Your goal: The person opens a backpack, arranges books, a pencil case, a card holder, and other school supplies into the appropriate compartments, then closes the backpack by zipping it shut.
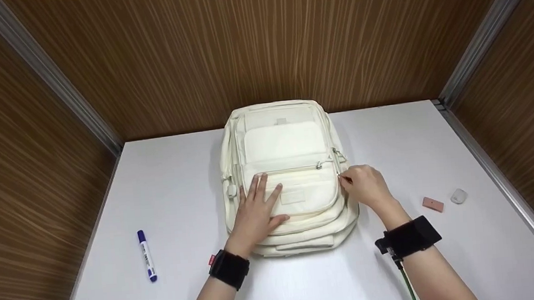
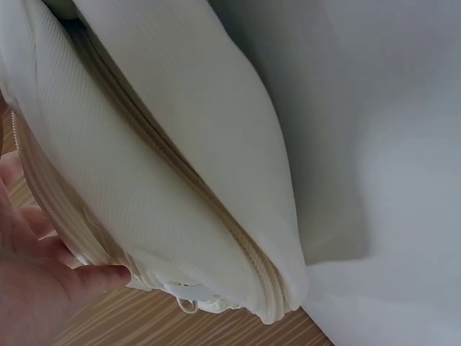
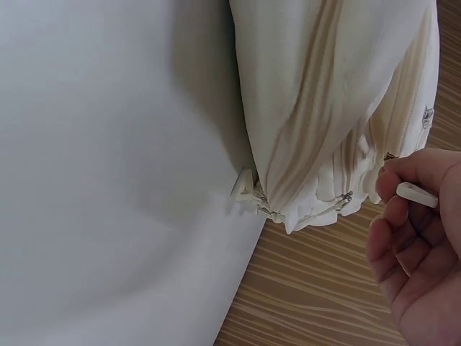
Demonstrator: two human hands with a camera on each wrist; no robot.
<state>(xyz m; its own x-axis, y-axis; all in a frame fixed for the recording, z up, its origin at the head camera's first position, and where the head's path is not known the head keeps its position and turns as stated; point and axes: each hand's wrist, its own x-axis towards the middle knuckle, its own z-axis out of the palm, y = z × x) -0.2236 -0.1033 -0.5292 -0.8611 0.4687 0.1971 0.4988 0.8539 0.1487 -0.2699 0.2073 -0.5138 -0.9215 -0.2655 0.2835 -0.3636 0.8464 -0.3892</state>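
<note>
A person works with both bare hands on a cream fabric backpack, which lies front up on a white table, its top end close to a wood-grain back panel. The left hand rests with fingers spread on the lower left part of the backpack's front pocket, beside a small rectangular patch; it grips nothing. At the backpack's right edge, level with that pocket, the right hand pinches a pale zipper pull between thumb and forefinger, its other fingers curled beneath, as the right wrist view shows. A metal zipper slider sits above the pocket, toward the backpack's right side. The left wrist view shows a long, curved zipper running along the backpack's padded side.

Well to the left of the backpack lies a whiteboard marker with a white barrel and blue ends. To its right, beyond the right hand, are a pink rectangular block and, just beside that, a small translucent grey object, too small to identify. Nearer the viewer than the backpack, black straps circle both wrists; a green cable hangs from the right one.
</note>
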